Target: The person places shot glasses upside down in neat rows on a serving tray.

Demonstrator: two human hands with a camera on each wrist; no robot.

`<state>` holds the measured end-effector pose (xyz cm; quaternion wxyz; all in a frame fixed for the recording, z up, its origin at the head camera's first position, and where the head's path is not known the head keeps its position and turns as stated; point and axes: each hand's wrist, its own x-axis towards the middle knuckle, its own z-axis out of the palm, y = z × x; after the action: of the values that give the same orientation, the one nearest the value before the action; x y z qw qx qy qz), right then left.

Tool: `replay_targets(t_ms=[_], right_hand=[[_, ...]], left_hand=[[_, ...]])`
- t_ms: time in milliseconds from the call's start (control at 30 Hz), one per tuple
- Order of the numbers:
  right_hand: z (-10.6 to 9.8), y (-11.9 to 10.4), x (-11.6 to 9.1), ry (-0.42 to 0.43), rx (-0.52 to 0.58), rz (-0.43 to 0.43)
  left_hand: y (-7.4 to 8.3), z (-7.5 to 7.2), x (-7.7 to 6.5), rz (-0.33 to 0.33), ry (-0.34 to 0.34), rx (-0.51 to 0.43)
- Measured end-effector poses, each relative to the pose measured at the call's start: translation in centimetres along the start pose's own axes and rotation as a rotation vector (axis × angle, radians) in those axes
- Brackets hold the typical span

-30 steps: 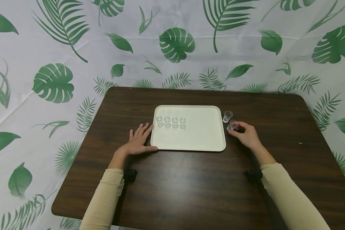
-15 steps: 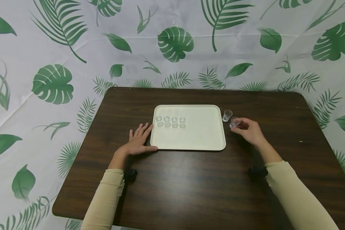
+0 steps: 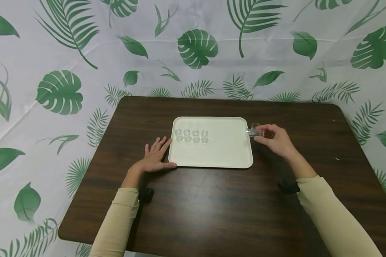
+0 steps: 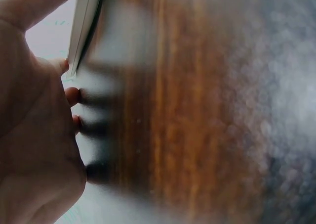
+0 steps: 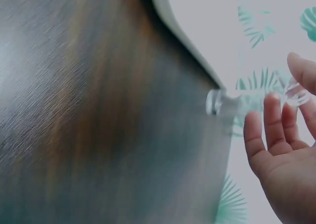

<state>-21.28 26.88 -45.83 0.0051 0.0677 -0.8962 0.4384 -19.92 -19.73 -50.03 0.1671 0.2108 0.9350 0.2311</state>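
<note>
My right hand (image 3: 275,141) grips a clear shot glass (image 3: 252,133) that lies sideways in the fingers, its left end over the right edge of the cream tray (image 3: 225,157). Behind it, partly hidden, a second shot glass (image 3: 255,125) stands on the table; the right wrist view also shows this standing glass (image 5: 217,102). On the tray's left half several clear shot glasses (image 3: 196,137) stand in a row. My left hand (image 3: 152,160) is spread at the tray's left side, with the thumb at its front left corner and the fingers along its left edge.
The tray lies on a dark wood-grain table (image 3: 193,207), whose far edge runs along a leaf-patterned cloth (image 3: 161,64). A small pale speck (image 3: 337,159) is on the table at the right.
My right hand has raised the shot glass, tipped it from upright onto its side and brought it left to the tray's right edge. The left hand has stayed in place.
</note>
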Motion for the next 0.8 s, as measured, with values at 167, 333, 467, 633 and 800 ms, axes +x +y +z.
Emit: replay_targets(t_ms=[167, 333, 467, 633, 800], right_hand=[[1.0, -1.5, 0.9, -0.002, -0.020, -0.016], [2.5, -2.9, 1.6, -0.036, -0.041, -0.052], [4.0, -3.8, 2.0, -0.063, -0.053, -0.075], [6.2, -4.4, 2.5, -0.045, -0.051, -0.054], [8.2, -4.4, 2.8, 0.008, -0.057, -0.007]], left_hand=[[-0.2, 0.1, 0.0, -0.001, 0.002, 0.000], [-0.8, 0.5, 0.3, -0.008, -0.010, 0.007], [-1.2, 0.7, 0.5, -0.011, -0.014, -0.003], [-1.1, 0.7, 0.5, -0.009, -0.010, 0.005], [-0.7, 0.4, 0.2, 0.000, 0.001, 0.006]])
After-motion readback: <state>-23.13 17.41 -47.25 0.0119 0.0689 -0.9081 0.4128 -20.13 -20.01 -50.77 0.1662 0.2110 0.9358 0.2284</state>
